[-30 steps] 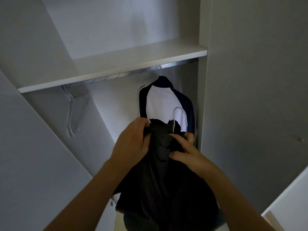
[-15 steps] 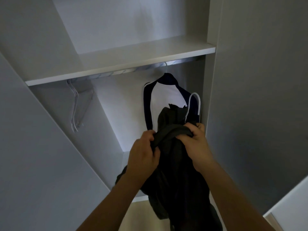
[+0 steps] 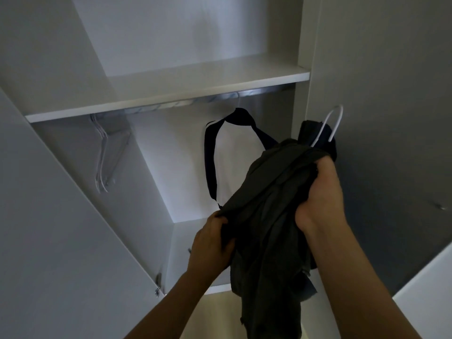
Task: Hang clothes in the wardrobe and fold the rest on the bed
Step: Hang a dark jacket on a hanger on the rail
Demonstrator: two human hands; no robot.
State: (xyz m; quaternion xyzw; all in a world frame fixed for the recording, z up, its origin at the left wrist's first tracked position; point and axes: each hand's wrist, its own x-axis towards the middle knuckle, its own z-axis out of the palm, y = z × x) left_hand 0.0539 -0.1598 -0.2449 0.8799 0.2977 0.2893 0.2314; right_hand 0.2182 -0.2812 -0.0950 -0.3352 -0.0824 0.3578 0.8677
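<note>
A dark garment [image 3: 269,216] on a white hanger [image 3: 330,126] is held up in front of the open wardrobe. My right hand [image 3: 320,192] grips the bunched fabric near the hanger's neck; the white hook sticks up above it. Lower down, my left hand [image 3: 212,241] grips the garment's left edge. Behind it a white shirt with navy sleeves [image 3: 230,167] hangs from the metal rail [image 3: 195,102] under the shelf.
Empty wire hangers [image 3: 102,155] hang at the rail's left end. The white shelf [image 3: 171,94] sits just above the rail. An open wardrobe door [image 3: 49,241] stands on the left and a grey panel [image 3: 391,118] on the right.
Both hands have lifted the dark garment higher and to the right. The hanger hook now stands in front of the right panel, and my hands are further apart.
</note>
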